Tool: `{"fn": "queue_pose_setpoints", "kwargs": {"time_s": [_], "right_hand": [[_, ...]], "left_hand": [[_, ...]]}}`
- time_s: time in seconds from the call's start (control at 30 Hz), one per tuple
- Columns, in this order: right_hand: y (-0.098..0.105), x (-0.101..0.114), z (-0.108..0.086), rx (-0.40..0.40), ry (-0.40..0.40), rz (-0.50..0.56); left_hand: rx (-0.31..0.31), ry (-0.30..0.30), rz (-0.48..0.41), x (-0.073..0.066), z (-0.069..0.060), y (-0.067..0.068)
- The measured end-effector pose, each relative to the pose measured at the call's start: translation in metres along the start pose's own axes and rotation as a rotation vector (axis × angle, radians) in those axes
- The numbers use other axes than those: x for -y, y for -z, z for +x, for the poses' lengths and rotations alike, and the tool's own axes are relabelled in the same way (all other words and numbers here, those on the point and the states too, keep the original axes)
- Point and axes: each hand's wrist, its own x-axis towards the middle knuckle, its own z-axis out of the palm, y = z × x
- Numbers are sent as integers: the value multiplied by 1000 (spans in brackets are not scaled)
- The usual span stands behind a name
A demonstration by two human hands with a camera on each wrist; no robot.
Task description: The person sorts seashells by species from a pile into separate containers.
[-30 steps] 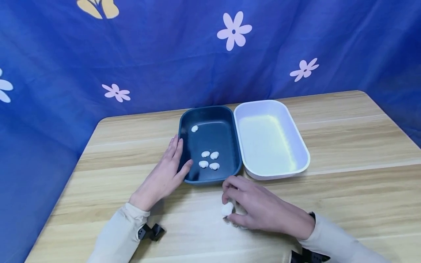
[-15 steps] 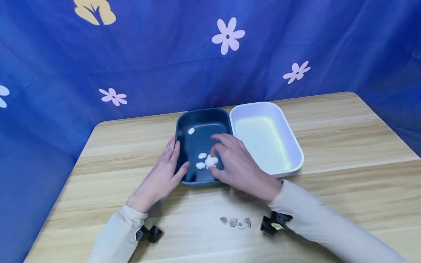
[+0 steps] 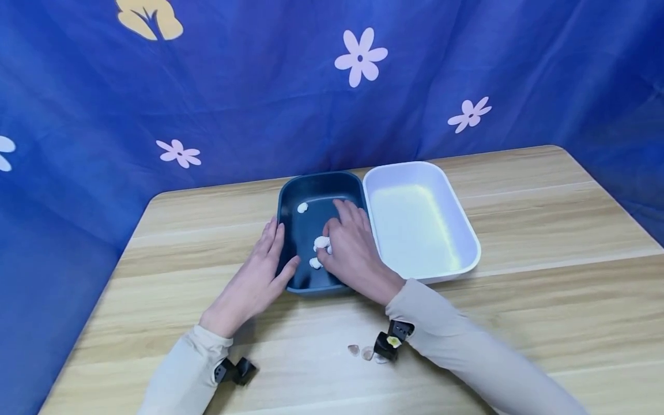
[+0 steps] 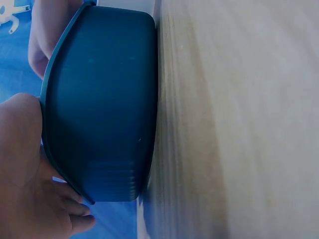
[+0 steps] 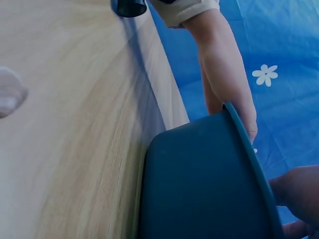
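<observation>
Starting on the left, the left hand (image 3: 254, 279) comes up from the near side at a slant, wrist low, fingers pretty much straight along the left side of the dark blue tray (image 3: 323, 184). Its thumb sticks out over the rim near the close corner, so it's just resting there, not clenched. There's a black wrist camera (image 3: 236, 370) hanging off that sleeve.

Inside the tray, a lone white shell (image 3: 302, 207) lies toward the far left and a lower white shell (image 3: 315, 263) lies closer to the near side. Between those, the right hand (image 3: 355, 245) reaches in from the right with the forearm angled across, thumb and index pinching a pinched white shell (image 3: 321, 242). Other white bits sit right by the fingertips, too covered to count. Can't tell if the pinched one touches the tray bottom.

Small brownish pieces (image 3: 367, 353) lie on the worktop (image 3: 544, 207) below, and the white tray (image 3: 410, 230) sits just right of the dark one.

Compared with half a second ago, the right hand has gone left and a touch farther in, shell included, and its wrist camera (image 3: 392, 340) now covers one brownish piece. Left hand hasn't really budged.
</observation>
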Motion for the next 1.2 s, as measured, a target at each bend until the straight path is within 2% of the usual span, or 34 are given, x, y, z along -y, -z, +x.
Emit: {"fn": "queue_pose_setpoints", "kwargs": {"time_s": [0.2, 0.37, 0.6, 0.87, 1.03, 1.2], "right_hand": [[-7, -1, 12, 61, -26, -116], [-11, -2, 18, 128, -74, -129], [-18, -5, 25, 176, -144, -182], [-27, -4, 31, 312, -251, -187], [-28, -4, 31, 344, -278, -200], [-30, -5, 30, 341, -264, -231]], "left_hand": [[-10, 1, 0, 1, -1, 0], [-18, -8, -1, 1, -1, -1], [-18, -17, -3, 0, 1, -1], [-22, -15, -7, 1, 0, -1], [-26, -17, -8, 1, 0, -2], [-23, -16, -10, 1, 0, -2]]}}
